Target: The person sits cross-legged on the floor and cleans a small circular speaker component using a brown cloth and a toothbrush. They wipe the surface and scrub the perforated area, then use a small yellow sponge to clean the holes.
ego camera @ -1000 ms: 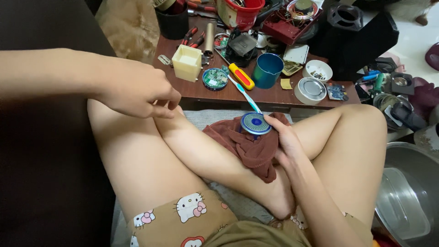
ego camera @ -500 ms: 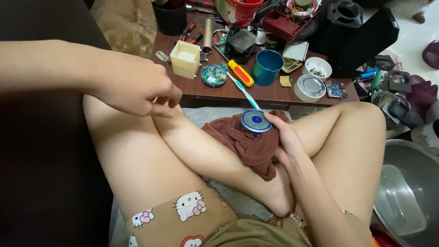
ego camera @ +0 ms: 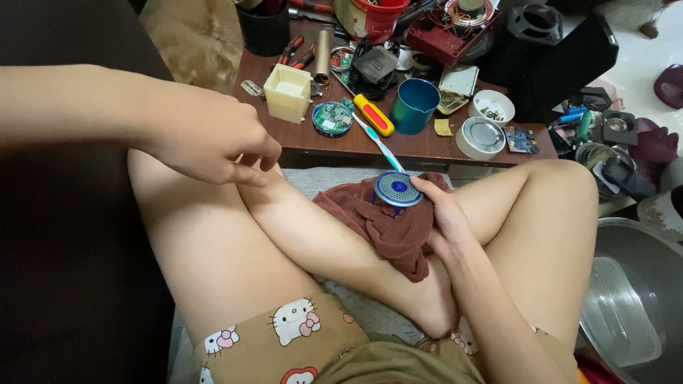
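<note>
Very little has changed over the last second: the right hand [ego camera: 445, 220] stays in the lap with its fingers curled around a round blue grille disc [ego camera: 398, 189], pressing it against a bunched maroon cloth [ego camera: 388, 227] that lies over the crossed legs, so the disc sits in the same place as before, between the knees and just below the table [ego camera: 299, 139] edge. The left hand [ego camera: 213, 142] also remains by the left knee, its grip pinched with thumb and fingertips drawn together; whether anything small sits between them cannot be told. The only visible shift is that the view has dipped slightly, bringing the hands a little higher in the picture. Judging from this, the work on the disc is paused or only just in hand, with the right hand steadying the part. A blue-and-white toothbrush [ego camera: 380, 146] leans from the table down toward the disc, near a yellow-and-red screwdriver [ego camera: 374, 114], a round green circuit board [ego camera: 332, 118] and a teal cup [ego camera: 415, 105].
</note>
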